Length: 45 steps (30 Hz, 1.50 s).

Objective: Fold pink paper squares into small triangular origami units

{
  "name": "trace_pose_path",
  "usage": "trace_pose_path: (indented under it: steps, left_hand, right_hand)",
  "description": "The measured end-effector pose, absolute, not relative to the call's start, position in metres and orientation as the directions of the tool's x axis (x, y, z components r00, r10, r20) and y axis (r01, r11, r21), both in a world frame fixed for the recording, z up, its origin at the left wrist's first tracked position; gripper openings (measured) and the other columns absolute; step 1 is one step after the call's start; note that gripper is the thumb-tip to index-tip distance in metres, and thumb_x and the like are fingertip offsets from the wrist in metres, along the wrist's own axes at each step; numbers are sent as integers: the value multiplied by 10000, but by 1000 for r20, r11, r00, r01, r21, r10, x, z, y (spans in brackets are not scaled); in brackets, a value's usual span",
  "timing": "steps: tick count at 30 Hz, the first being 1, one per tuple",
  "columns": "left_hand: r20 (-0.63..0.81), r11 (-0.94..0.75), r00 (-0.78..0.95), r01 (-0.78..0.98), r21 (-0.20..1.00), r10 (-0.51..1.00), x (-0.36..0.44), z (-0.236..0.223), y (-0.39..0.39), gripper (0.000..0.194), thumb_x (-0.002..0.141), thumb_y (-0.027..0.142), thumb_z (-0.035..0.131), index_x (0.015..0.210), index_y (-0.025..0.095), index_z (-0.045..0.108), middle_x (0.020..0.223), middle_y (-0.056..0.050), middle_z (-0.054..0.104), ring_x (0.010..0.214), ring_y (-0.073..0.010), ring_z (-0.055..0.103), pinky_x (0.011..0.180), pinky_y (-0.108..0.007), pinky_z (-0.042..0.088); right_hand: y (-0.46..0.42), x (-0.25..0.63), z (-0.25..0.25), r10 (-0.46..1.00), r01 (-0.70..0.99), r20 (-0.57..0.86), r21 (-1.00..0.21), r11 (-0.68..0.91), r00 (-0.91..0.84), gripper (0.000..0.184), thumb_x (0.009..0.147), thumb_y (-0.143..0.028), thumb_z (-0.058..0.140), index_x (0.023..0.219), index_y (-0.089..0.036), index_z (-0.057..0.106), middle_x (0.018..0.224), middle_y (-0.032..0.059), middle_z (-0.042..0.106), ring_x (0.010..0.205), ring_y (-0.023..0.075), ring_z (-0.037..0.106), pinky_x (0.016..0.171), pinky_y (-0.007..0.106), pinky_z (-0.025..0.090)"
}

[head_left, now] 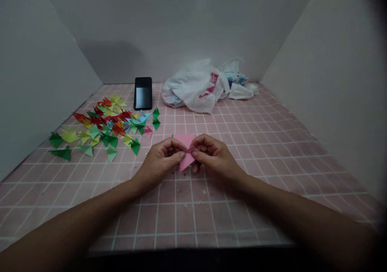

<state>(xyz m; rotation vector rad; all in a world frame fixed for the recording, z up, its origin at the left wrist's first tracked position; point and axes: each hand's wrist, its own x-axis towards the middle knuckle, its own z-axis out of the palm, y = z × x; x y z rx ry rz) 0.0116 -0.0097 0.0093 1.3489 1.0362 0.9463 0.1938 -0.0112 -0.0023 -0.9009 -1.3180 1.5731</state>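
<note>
A partly folded piece of pink origami paper (pixel 185 165) is pinched between both hands above the table. My left hand (pixel 165 155) is closed on its left side, thumb in front and fingers curled behind. On its right side my right hand (pixel 211 155) grips it the same way, the two thumbs almost meeting at the fold. The paper's lower end comes to a point below my thumbs. Behind the hands lies more pink paper (pixel 183 138), with a bit of green at its left corner; whether it is separate from the held piece I cannot tell.
Several folded paper pieces (pixel 111 128) in red, yellow, green and blue lie spread at the left. A black phone (pixel 143 94) rests behind them. White plastic bags (pixel 193 86) sit at the back, on a pink checked tablecloth (pixel 272 159). Walls enclose three sides.
</note>
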Motion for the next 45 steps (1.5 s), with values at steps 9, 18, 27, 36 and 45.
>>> trace_pose_path:
  steps: [9,18,27,36,45]
  left_hand:
    - [-45,27,305,62,998,951,14,12,-11,155,732,257,701,807,147,623,693,21,588,622,-99,526,582,-232,413]
    - [-36,43,260,-20,999,965,11,7,-10,141,725,221,721,816,150,641,710,26,604,631,-84,528,603,-217,414]
    - [6,-24,309,53,998,951,16,11,-12,122,731,218,697,812,147,640,726,8,618,669,-106,560,626,-236,432]
    - [-69,96,287,-81,992,956,13,5,-10,182,731,225,740,858,160,628,715,28,610,630,-85,546,601,-212,426]
    - [-82,127,256,-164,978,963,12,3,-8,201,706,194,734,848,169,594,652,39,597,572,-83,542,562,-208,409]
  right_hand:
    - [-11,192,-2,901,-192,-70,-967,-166,-428,176,796,-232,704,860,-208,541,563,-71,617,425,79,569,437,186,446]
    - [-13,193,-5,933,-347,-28,-924,-161,-359,75,818,-195,640,872,-195,588,581,-53,659,436,81,597,455,182,464]
    - [-14,190,-5,904,-245,-110,-943,-227,-413,202,772,-217,727,864,-204,548,581,-71,613,434,68,556,444,176,443]
    - [-12,194,-6,940,-305,9,-947,-101,-341,34,811,-157,630,801,-189,635,575,-55,622,456,82,596,461,191,455]
    - [-13,197,-8,932,-157,158,-981,111,-326,110,802,-134,614,789,-201,699,638,-41,627,534,87,595,526,228,479]
